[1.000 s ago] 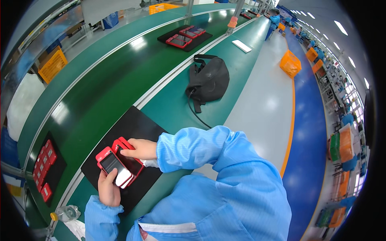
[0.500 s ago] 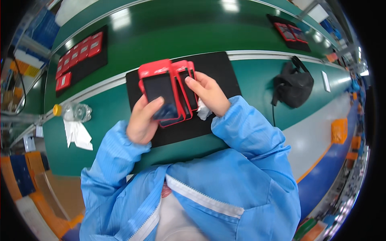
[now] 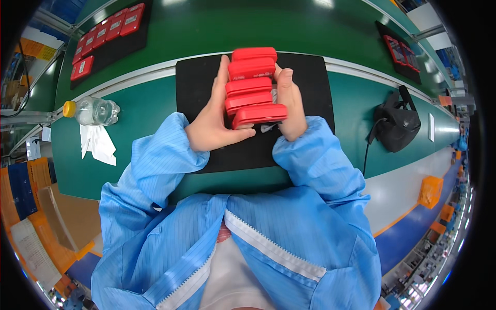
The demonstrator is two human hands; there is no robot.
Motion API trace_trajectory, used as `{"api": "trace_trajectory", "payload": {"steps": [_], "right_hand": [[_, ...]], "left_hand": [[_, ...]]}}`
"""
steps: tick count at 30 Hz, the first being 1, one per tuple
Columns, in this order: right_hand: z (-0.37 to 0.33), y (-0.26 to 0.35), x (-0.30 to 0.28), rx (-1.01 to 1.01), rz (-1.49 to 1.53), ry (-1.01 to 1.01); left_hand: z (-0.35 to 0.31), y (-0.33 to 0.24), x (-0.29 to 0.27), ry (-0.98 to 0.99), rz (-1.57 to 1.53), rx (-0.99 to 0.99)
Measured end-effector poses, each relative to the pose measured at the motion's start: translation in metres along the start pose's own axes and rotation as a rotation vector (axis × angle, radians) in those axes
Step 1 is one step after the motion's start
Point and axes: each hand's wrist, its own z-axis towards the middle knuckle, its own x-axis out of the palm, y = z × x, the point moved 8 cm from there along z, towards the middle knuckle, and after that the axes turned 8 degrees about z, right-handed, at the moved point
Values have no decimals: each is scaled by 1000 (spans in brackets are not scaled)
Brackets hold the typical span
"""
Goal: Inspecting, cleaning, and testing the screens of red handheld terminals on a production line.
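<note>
Both my hands hold a stack of several red phone-like devices [image 3: 248,86] above a black mat [image 3: 312,85]. The devices now stand on edge, their thick red edges facing me, and they are slightly staggered. My left hand [image 3: 214,126] wraps the stack's left side, thumb stretched along the nearest device. On the right side, my right hand [image 3: 292,106] presses against the stack with its thumb upward; its other fingers are mostly hidden. A crumpled whitish scrap [image 3: 267,127] shows beneath, near my right palm.
At left lie a clear bottle [image 3: 95,111] with a yellow cap and white paper [image 3: 98,144]. A black strapped item [image 3: 397,124] with a cord sits at right, beside a thin white strip [image 3: 431,127]. More red devices rest far left [image 3: 116,27] and far right [image 3: 402,52].
The devices were fanned with dark screens showing; now they are tipped up on edge and gathered in a stack. My right hand has moved to their right side.
</note>
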Motion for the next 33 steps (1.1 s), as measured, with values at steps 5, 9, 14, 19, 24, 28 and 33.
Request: {"api": "trace_trajectory", "payload": {"steps": [5,9,14,19,24,28,33], "right_hand": [[-11,-10,-4,8,-74,-58],[-12,-8,-4,-35,-137,-54],[-18,1,-5,-172,-421,-58],[-17,6,-7,-260,-472,-51],[-10,27,-31,-79,-239,-175],[-8,43,-52,-51,35,-260],[-9,24,-9,-151,-648,-67]], "left_hand": [[-5,21,10,119,217,-66],[-7,30,11,93,268,-98],[-7,16,12,-10,471,139],[-3,4,13,-45,576,186],[-8,-24,-19,-139,403,19],[-11,-68,-33,-149,944,-4],[2,-47,-3,79,1401,-61]]}}
